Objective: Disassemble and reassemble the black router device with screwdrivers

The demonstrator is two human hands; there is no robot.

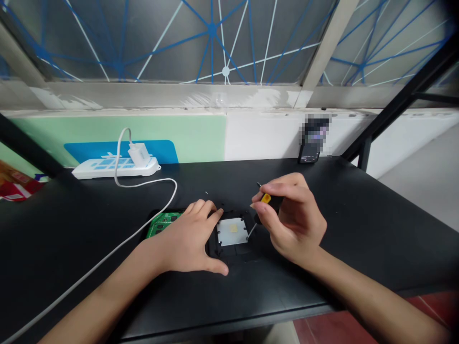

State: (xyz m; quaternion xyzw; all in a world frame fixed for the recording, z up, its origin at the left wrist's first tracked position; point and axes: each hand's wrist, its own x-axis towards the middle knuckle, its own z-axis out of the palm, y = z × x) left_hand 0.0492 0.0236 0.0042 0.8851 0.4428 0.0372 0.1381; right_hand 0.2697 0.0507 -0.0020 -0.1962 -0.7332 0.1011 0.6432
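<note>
A black device housing with a silvery metal plate (229, 231) lies on the table near the middle. To its left, a green circuit board (163, 223) is partly covered by my left hand (190, 236), which rests palm down over the device's left part with its thumb spread. My right hand (294, 215) is closed around a screwdriver (266, 198) with a yellow and black handle. The screwdriver's thin shaft slants down to the plate's lower right corner. Small dark screws sit along the plate's edges.
A white power strip (107, 168) with a plugged-in charger (139, 154) stands at the back left, its white cable (118, 246) crossing the black table (358, 229). A phone (312, 141) leans on the wall. Red packaging (17, 186) lies far left.
</note>
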